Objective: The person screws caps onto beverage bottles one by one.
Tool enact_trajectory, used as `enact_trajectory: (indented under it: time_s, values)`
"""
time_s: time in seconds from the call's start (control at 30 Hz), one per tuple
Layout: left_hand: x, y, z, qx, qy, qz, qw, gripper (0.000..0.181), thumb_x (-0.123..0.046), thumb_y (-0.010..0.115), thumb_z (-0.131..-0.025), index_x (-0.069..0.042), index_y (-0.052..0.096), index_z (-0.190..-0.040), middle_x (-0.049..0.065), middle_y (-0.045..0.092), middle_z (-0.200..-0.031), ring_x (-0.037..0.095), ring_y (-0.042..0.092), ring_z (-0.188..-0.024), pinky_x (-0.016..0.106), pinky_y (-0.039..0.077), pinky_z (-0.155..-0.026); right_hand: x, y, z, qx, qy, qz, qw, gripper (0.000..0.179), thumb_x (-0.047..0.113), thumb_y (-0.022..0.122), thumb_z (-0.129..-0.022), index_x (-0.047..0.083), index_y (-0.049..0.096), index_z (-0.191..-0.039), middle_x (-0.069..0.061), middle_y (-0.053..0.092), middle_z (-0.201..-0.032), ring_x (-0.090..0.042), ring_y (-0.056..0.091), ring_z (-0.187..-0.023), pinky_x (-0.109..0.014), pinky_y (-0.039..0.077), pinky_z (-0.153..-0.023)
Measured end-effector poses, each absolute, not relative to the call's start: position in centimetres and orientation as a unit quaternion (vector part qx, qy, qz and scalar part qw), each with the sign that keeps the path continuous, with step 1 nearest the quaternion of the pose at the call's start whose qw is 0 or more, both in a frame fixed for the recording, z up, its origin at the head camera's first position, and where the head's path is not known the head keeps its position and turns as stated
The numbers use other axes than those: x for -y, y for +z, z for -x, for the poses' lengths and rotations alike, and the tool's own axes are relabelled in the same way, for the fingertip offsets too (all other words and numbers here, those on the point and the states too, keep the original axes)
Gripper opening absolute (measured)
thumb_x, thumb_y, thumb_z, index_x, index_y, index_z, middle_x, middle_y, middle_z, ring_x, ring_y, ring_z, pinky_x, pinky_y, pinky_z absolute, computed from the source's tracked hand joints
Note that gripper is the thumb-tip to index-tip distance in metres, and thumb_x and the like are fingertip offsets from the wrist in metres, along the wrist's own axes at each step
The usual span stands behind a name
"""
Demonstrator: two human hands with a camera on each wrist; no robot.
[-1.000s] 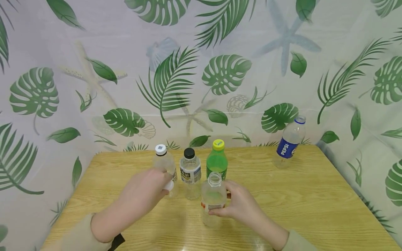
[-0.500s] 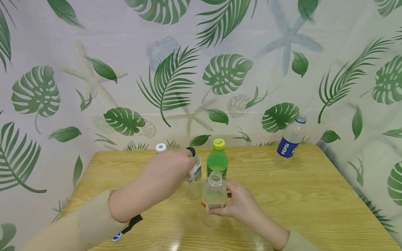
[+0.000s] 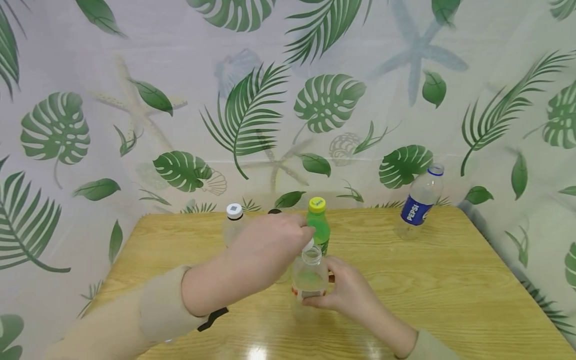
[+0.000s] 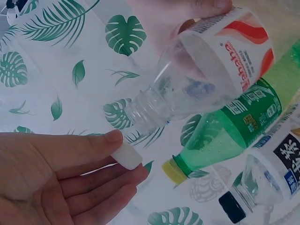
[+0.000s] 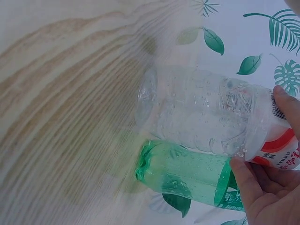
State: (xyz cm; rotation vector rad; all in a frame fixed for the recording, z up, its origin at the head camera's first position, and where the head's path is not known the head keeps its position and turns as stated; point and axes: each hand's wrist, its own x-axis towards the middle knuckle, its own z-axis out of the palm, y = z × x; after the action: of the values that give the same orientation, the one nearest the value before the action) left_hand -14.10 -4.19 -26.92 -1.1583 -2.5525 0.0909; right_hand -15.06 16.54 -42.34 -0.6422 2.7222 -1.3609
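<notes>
My left hand (image 3: 258,252) pinches a white bottle cap (image 4: 127,156) between thumb and fingers, just beside the open mouth of a clear bottle. That clear bottle (image 5: 197,112), with a red and white label, is gripped around its label by my right hand (image 3: 348,290). It stands upright and uncapped in the head view. Right behind it is a green bottle (image 4: 225,136) with a yellow cap. A clear bottle with a black cap (image 4: 231,206) stands to the left, mostly hidden by my left hand in the head view.
A clear bottle with a white cap (image 3: 234,211) stands behind my left forearm. At the far right of the wooden table (image 3: 432,300) stands an uncapped Pepsi bottle (image 3: 418,205). A leaf-patterned sheet (image 3: 288,100) hangs behind the table.
My left hand has moved right with the white cap, from in front of the white-capped bottle, past the black-capped one, to the clear bottle's mouth. My right hand keeps its grip.
</notes>
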Motion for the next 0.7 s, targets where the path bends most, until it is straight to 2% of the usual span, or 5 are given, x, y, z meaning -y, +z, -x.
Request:
enact_trajectory:
  time_s: [0.13,0.4,0.7]
  values:
    - [3.5,-27.0,14.0,0.891,0.042,0.423,0.160,0.024,0.002,0.087,-0.082,-0.015,0.079,-0.097,-0.006,0.073,-0.092,0.011,0.070,-0.082,0.023,0.060,-0.071,-16.7,-42.3,15.1,-0.872,-0.442,0.208,0.023,0.063,0.027,0.099,-0.075,0.013,0.069,-0.129,-0.006,0.074,-0.129,-0.029,0.071,-0.118,-0.038,0.065,-0.094]
    - [2.6,-27.3,13.8,0.888,0.070,0.434,0.134,0.023,-0.002,0.086,-0.086,-0.017,0.080,-0.103,-0.007,0.073,-0.097,0.009,0.070,-0.087,0.022,0.061,-0.073,-16.6,-42.4,15.0,-0.874,-0.438,0.212,0.019,0.061,0.026,0.099,-0.076,0.014,0.069,-0.128,-0.005,0.074,-0.126,-0.028,0.071,-0.116,-0.037,0.065,-0.092]
    - [2.6,-27.9,14.2,0.886,0.074,0.435,0.142,0.022,-0.003,0.086,-0.086,-0.016,0.080,-0.104,-0.007,0.074,-0.100,0.010,0.071,-0.089,0.023,0.062,-0.074,-16.6,-42.3,15.0,-0.873,-0.441,0.207,0.019,0.063,0.025,0.099,-0.075,0.012,0.069,-0.129,-0.007,0.074,-0.128,-0.029,0.070,-0.117,-0.040,0.065,-0.093]
